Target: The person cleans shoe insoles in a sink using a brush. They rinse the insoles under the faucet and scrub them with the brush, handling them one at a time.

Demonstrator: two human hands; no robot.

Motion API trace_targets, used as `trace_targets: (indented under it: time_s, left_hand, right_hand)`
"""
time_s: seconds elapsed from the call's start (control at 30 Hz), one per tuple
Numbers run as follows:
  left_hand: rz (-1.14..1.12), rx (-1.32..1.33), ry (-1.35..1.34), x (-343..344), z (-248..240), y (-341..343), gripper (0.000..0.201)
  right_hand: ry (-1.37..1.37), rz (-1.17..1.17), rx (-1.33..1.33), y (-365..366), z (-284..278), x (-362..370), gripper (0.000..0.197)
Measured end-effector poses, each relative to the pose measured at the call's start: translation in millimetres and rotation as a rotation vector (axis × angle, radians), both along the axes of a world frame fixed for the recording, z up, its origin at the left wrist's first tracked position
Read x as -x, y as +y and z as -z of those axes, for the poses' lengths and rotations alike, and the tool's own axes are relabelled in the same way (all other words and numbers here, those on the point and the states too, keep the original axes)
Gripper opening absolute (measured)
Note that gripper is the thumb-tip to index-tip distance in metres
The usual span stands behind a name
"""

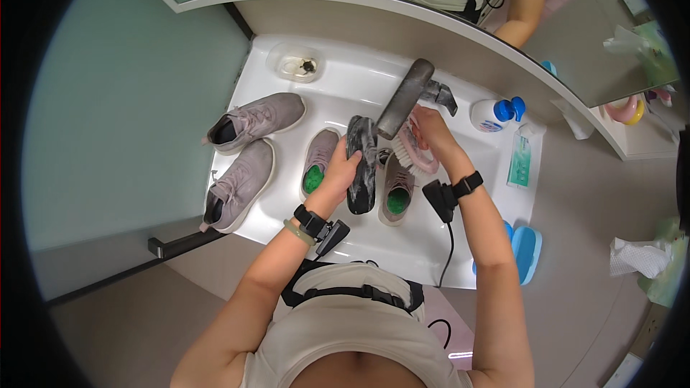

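Observation:
My left hand is closed around the edge of a long black piece shaped like a shoe insole, streaked with white suds and held upright above the basin. My right hand grips a pink scrub brush whose white bristles face down and left. The brush is just right of the black piece, apart from it. Below them in the basin stand two greyish-pink sneakers, the left one and the right one, both green inside. The dark faucet reaches out between my hands.
Two more greyish-pink sneakers stand on the left ledge of the white sink. Around it are a clear plastic dish, a white pump bottle, a green-white packet and a blue soap box. A mirror cabinet edge overhangs the back.

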State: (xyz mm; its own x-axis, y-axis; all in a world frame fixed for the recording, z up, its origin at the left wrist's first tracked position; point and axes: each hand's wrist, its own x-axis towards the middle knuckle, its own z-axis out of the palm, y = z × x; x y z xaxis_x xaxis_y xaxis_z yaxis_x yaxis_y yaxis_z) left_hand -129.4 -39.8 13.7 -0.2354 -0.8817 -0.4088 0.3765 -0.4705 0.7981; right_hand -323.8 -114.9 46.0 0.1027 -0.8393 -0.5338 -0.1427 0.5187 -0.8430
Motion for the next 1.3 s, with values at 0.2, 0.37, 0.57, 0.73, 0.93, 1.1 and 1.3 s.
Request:
trace_targets:
  time_s: [0.2,0.37,0.57,0.73,0.93,1.1,1.3]
  left_hand:
    - [0.009,-0.017,0.008,-0.2,-2.0,1.6,0.035]
    - [-0.031,-0.034,0.080,0.4,0.5,4.4,0.034]
    - [-0.034,-0.146,0.189,4.9,-2.4,2.0,0.028]
    - [0.023,-0.138,0.536,-21.8,66.4,-3.2,0.025]
    - [-0.048,-0.283,0.353,13.3,32.3,-5.0,0.037]
    - [0.113,-0.374,0.559,-7.3,52.6,-9.1,0.046]
    - [0.310,-0.439,0.478,19.6,65.3,16.2,0.048]
  right_hand:
    - [-0.078,0.030,-0.039,-20.2,1.0,20.8,0.041]
    - [-0.155,0.044,-0.094,-22.6,5.5,30.2,0.037]
    - [0.021,-0.001,0.122,-10.4,30.5,20.0,0.028]
    - [-0.163,-0.076,0.255,62.4,31.1,-79.7,0.009]
    - [-0.255,0.233,0.180,37.6,32.6,-53.5,0.015]
    - [-0.480,0.249,-0.212,84.4,13.6,-83.6,0.033]
    - [-0.481,0.423,0.122,37.0,36.0,-48.3,0.030]
